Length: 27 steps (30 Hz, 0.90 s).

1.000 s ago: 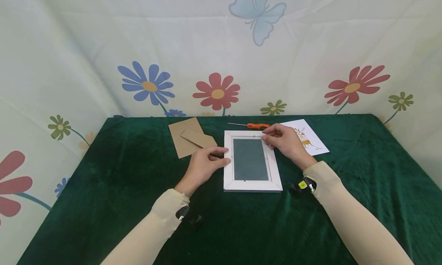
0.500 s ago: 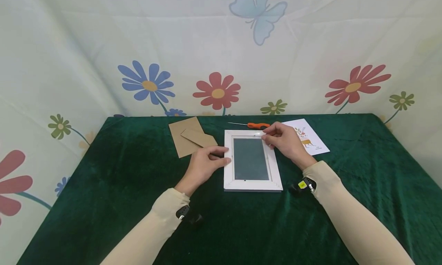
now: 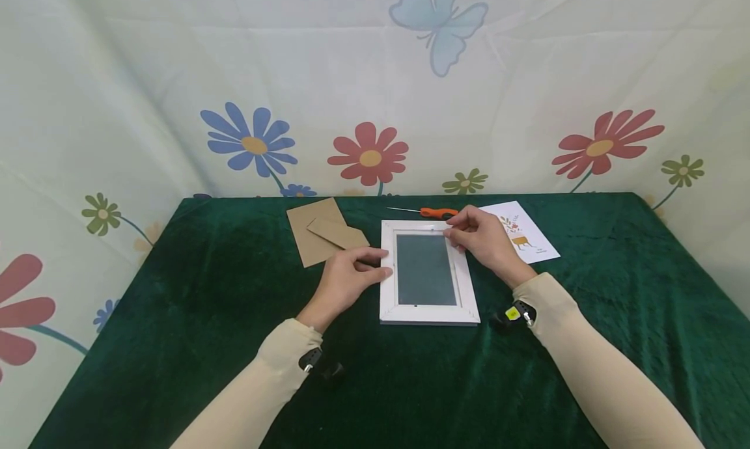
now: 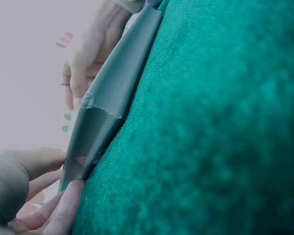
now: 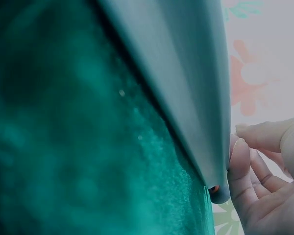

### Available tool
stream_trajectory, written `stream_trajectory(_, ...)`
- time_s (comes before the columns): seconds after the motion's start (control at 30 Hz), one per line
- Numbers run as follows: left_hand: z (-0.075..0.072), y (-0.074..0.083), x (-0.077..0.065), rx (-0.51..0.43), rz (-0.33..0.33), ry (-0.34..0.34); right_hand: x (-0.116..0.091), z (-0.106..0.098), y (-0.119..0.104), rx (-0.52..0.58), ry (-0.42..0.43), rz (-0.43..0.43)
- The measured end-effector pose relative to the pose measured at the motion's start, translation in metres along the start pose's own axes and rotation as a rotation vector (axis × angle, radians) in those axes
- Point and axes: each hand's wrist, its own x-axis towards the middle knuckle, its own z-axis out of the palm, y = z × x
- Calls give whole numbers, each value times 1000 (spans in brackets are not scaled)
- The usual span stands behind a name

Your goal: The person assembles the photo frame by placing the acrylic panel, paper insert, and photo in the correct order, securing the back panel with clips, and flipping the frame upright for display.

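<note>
A white picture frame (image 3: pixel 430 315) lies back side up at mid-table, with a grey-green panel (image 3: pixel 426 270) showing through its opening. My left hand (image 3: pixel 346 278) grips the frame's left side. In the left wrist view its thumb is at the upper edge and the fingers (image 4: pixel 68 205) are at the lower edge by the cloth. At the top right corner, my right hand (image 3: pixel 485 241) has curled fingers, with thumb and forefinger tips close together on the frame's border. The right wrist view shows those fingertips (image 5: pixel 239 154) right at the frame's edge (image 5: pixel 206 98).
A brown board (image 3: pixel 307 241) with a folded flap or stand (image 3: pixel 340 233) lies left of the frame. Behind the frame is an orange-handled screwdriver (image 3: pixel 436 213). A white card with a printed drawing (image 3: pixel 536 241) lies partly behind my right hand. Dark green cloth (image 3: pixel 234 293) covers the table.
</note>
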Motion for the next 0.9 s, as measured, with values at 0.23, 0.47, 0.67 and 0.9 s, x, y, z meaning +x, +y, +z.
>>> stream_trajectory(0.23, 0, 0, 1, 8, 15, -5, 1, 1, 1, -36, 6, -5)
stream_trajectory(0.47, -2, -1, 1, 5, 12, -7, 3, 2, 0, -84, 5, -32)
stream_trajectory(0.67, -2, -2, 1, 5, 6, -3, 3, 1, -1, -89, -10, -18)
stream_trajectory(0.9, -1, -2, 1, -3, 1, -3, 4, -5, -1, -135, -28, -21)
